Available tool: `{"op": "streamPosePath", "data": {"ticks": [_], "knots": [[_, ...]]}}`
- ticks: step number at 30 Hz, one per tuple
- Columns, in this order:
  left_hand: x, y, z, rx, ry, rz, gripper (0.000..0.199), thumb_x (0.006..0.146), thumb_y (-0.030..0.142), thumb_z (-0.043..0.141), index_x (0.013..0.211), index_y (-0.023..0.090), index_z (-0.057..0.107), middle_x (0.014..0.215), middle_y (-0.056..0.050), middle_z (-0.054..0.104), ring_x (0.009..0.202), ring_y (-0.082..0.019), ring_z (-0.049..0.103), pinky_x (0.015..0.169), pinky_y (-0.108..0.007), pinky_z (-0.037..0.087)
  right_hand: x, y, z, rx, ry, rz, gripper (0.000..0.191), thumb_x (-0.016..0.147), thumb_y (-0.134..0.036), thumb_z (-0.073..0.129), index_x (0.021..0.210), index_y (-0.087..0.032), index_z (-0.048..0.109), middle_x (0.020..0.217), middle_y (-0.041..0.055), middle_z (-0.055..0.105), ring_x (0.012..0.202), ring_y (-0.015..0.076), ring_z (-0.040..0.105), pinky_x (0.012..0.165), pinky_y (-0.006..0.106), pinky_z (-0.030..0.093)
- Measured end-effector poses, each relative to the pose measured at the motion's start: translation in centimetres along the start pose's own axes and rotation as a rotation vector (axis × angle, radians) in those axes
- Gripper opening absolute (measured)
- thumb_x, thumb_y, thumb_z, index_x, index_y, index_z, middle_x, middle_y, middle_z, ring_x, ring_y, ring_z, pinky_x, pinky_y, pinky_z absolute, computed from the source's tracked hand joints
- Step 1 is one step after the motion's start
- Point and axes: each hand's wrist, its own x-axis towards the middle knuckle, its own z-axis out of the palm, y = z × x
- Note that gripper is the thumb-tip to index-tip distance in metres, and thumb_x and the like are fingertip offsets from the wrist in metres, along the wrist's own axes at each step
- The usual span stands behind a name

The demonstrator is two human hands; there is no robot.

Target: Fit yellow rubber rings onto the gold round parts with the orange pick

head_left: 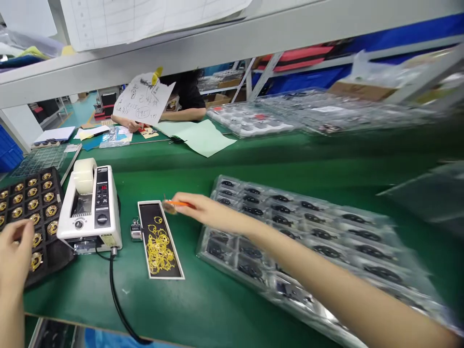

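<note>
At the left edge my left hand (16, 249) is over a black tray (54, 246) holding rows of round gold-coloured parts (51, 210). Its thumb and finger are bent together at the tray; what they pinch, if anything, is hidden. My right hand (194, 207) is closed around a thin orange tool (184, 203), just right of the far end of a narrow white-rimmed tray (166, 277). A blurred, round brownish piece (169, 207) shows at the tool's tip. Thin yellow rings (158, 251) lie heaped in the narrow tray, with a few loose ones higher up.
A white tape dispenser (108, 193) stands between the trays, its black cable (116, 295) running off the front edge. Beside the narrow tray sits a metal tally counter (136, 231). Clear plastic trays (235, 285) of dark parts lie under my right forearm. Opposite, a person holds a paper (143, 99).
</note>
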Motion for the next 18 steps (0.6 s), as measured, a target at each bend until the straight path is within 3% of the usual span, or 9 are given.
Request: {"op": "streamPosePath", "data": {"ticks": [2,4,8,11,15,18], "knots": [[1.9,-0.3,1.4,0.242,-0.195,-0.036,0.027,0.085,0.038,0.048,0.093,0.018,0.065,0.091,-0.007,0.07,0.086,-0.029,0.067,0.078,-0.04,0.053,2.9,1.6,-0.5,-0.158,0.08,0.105,0.017,0.094,-0.024,0.043,0.087,-0.018,0.058,0.092,0.0082,0.063,0.084,0.0199,0.058,0.069,0.027,0.042],[2.8,-0.2,2.8,0.368,-0.304,-0.006,0.034,0.085,0.035,0.044,0.097,0.012,0.066,0.103,-0.017,0.066,0.091,-0.035,0.066,0.078,-0.043,0.052,5.1,3.0,-0.4,-0.249,0.166,0.192,0.017,0.092,-0.015,0.043,0.093,-0.014,0.06,0.1,0.0149,0.063,0.092,0.0238,0.058,0.068,0.028,0.04],[2.5,0.1,4.0,0.565,-0.38,0.098,0.048,0.091,0.033,0.031,0.116,0.003,0.059,0.12,-0.027,0.055,0.1,-0.039,0.064,0.08,-0.045,0.051,6.8,5.0,0.0,-0.331,0.306,0.31,0.021,0.092,-0.018,0.044,0.1,-0.011,0.062,0.104,0.0193,0.064,0.096,0.0275,0.059,0.065,0.029,0.038],[2.1,0.6,3.7,0.631,-0.4,0.121,0.045,0.09,0.03,0.031,0.114,0.001,0.057,0.117,-0.027,0.056,0.097,-0.037,0.064,0.077,-0.043,0.051,5.6,5.5,-0.4,-0.328,0.399,0.368,0.023,0.092,-0.02,0.042,0.1,-0.014,0.062,0.103,0.0155,0.066,0.089,0.0253,0.061,0.061,0.028,0.037],[1.8,0.9,3.6,0.734,-0.392,0.189,0.036,0.086,0.021,0.034,0.1,0.005,0.063,0.101,-0.023,0.059,0.094,-0.036,0.062,0.079,-0.043,0.049,2.0,4.8,-1.5,-0.27,0.497,0.403,0.024,0.092,-0.026,0.04,0.097,-0.018,0.062,0.091,0.0096,0.068,0.073,0.0222,0.061,0.056,0.028,0.035],[2.4,0.5,4.0,0.545,-0.404,0.126,0.029,0.079,0.025,0.043,0.087,0.01,0.066,0.094,-0.021,0.06,0.093,-0.037,0.061,0.083,-0.046,0.048,-1.0,3.0,-1.4,-0.118,0.595,0.325,0.024,0.091,-0.034,0.041,0.087,-0.02,0.06,0.072,0.0041,0.063,0.061,0.0189,0.055,0.054,0.027,0.035]]}}
